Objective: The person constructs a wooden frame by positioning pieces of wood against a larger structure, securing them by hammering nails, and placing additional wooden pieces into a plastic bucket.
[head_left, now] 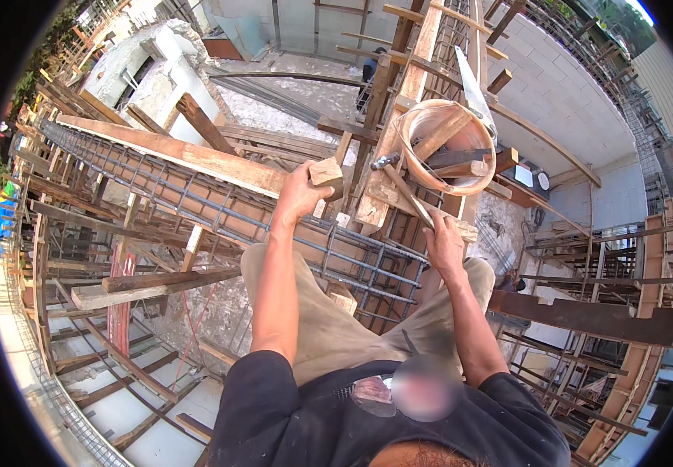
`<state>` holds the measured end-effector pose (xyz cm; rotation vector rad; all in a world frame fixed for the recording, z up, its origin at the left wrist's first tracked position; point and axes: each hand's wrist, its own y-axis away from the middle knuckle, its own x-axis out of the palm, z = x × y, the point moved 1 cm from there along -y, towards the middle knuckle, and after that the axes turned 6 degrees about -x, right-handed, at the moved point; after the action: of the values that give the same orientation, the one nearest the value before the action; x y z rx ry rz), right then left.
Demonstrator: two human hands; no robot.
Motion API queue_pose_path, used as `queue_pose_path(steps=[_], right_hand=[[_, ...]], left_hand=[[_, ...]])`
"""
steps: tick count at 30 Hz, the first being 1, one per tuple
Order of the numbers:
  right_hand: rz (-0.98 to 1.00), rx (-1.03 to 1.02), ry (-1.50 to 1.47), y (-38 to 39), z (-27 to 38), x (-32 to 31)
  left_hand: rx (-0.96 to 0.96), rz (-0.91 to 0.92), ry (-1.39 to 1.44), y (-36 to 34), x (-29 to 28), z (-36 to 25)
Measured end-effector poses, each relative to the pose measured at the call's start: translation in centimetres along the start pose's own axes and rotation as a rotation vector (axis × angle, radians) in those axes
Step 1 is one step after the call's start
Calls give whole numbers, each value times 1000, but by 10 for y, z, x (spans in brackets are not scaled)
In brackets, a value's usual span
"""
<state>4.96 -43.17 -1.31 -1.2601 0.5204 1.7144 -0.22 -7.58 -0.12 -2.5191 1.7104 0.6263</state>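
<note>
My left hand (300, 193) is closed around a short wooden block (325, 171), beside the end of a long formwork board (188, 153). In my right hand (445, 244) is the wooden handle of a hammer (411, 191). Its dark metal head points away to the upper left, over the timber formwork. Just beyond the hammer stands a round, worn bucket (409, 173) with wood pieces and tools in it. A handsaw (472, 92) with a pale blade leans at the bucket's far side. Below my hands, a steel rebar cage (367, 263) runs between the boards.
My legs straddle the formwork, high above a rubble-strewn floor (219, 311). Loose timbers (149, 286) jut out at the left. A dark beam (597, 317) crosses at the right. Another person (369, 70) is lower down at the far side, partly hidden by timber.
</note>
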Motion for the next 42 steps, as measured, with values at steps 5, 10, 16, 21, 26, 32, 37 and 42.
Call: queue_pose_path(steps=[5, 10, 16, 21, 26, 32, 37, 42], right_hand=[[74, 2, 0, -6, -16, 1], [-242, 385, -1093, -24, -11, -38], [-84, 570, -1876, -91, 26, -82], [-131, 635, -2067, -108, 15, -69], [-164, 567, -2071, -83, 36, -102], [-59, 513, -2435, -49, 39, -133], [47, 302, -2258, 7, 58, -156], [68, -128, -2027, 52, 68, -172]], left_hand=[[85, -44, 485, 58, -39, -44], [147, -206, 509, 120, -80, -69], [199, -203, 572, 159, -87, -71], [192, -204, 668, 182, -85, -55], [139, -238, 711, 202, -79, -46], [182, -252, 645, 207, -74, -60], [271, -278, 615, 201, -68, -90], [367, -233, 563, 180, -57, -129]])
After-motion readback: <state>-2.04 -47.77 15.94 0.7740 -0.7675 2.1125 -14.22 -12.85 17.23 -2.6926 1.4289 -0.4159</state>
